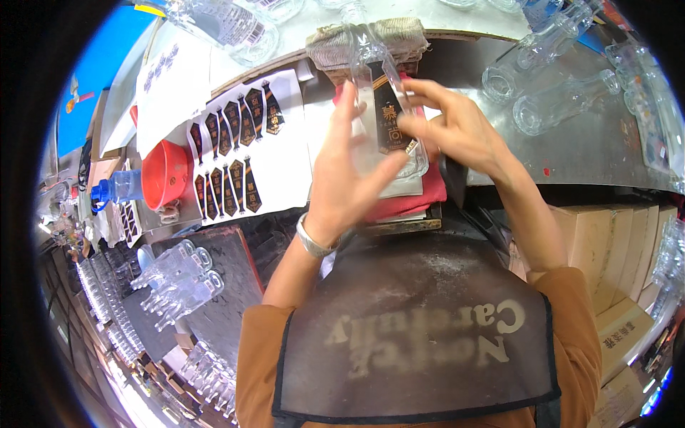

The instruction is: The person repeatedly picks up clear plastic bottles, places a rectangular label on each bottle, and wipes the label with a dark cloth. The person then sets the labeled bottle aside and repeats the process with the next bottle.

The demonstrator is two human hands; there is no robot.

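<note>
A clear glass bottle [365, 53] lies in front of me, its neck pointing away and propped on a cloth-wrapped rest [399, 36]. On its upper side sits a black label [386, 103] with gold print and an orange stripe. My left hand [342, 167], slightly blurred, is at the bottle's left side with fingers spread and nothing in them. From the right, my right hand [457, 128] reaches over the bottle's edge, its fingers apart and bent beside the label. Whether those fingertips press on the glass I cannot tell. Beneath the bottle is a red cloth [428, 191].
A white sheet [285, 171] with several black labels lies to the left, near a red bowl [163, 175] and a blue-capped plastic bottle [123, 187]. More glass bottles [556, 103] lie at the right. Cardboard boxes [596, 235] stand lower right.
</note>
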